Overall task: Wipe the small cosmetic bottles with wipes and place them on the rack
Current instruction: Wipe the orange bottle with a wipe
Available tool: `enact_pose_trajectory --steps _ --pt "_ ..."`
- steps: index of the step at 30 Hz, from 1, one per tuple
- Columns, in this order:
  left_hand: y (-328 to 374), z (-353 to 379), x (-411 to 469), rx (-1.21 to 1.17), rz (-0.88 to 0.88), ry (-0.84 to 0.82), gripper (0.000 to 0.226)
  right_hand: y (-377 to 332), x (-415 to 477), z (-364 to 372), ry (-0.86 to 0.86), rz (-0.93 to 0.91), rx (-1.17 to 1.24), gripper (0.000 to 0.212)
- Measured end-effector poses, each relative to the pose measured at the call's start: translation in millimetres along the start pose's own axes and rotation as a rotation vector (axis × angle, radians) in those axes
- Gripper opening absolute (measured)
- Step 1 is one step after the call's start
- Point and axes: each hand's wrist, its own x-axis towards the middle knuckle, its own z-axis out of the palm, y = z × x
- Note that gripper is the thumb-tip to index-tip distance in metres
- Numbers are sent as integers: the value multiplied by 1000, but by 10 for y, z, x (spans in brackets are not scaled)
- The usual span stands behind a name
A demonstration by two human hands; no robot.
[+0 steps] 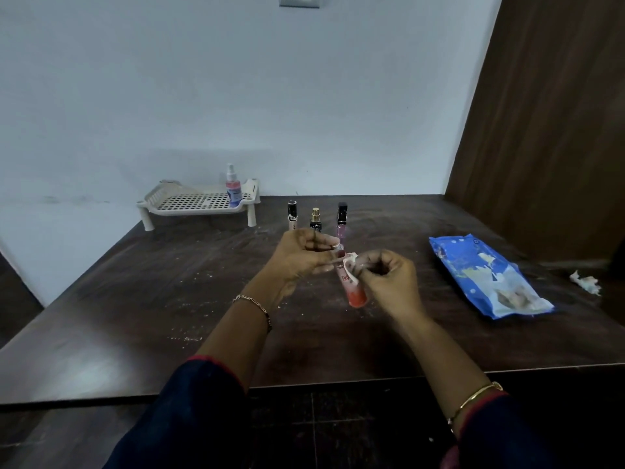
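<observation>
My left hand (301,255) pinches the top end of a slim red-orange cosmetic bottle (355,292) held over the middle of the dark table. My right hand (389,279) presses a small white wipe (350,260) against the bottle's upper part. Three more small bottles stand upright just behind my hands: a beige one with a black cap (292,214), a short dark one with a gold top (316,219), and a pink one with a black cap (342,220). The cream plastic rack (189,201) sits at the back left, with a pink spray bottle (233,187) standing on it.
A blue pack of wipes (487,275) lies on the table to the right. A crumpled used wipe (586,282) rests near the table's right edge. A brown wooden panel (548,113) rises at the right. The table's front edge (304,384) runs below my forearms.
</observation>
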Motion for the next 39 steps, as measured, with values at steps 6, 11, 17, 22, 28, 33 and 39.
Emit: enact_pose_trajectory --steps 6,11,17,22,28,33,39 --pt "-20 64 -18 1 47 67 16 15 -48 58 42 8 64 17" --pt "-43 77 -28 23 81 99 14 7 -49 119 42 -26 56 24" --pt "-49 31 -35 25 84 87 16 -103 39 172 69 251 219 18" --pt "-45 65 -76 9 94 127 15 -26 -61 247 155 128 231 20" --pt "-18 108 -41 29 90 127 13 61 -179 197 238 -434 -319 36" --pt "64 187 17 141 92 109 22 66 -211 123 134 -807 -932 5" --pt "123 477 122 361 135 26 18 197 -321 125 -129 -864 -1134 21"
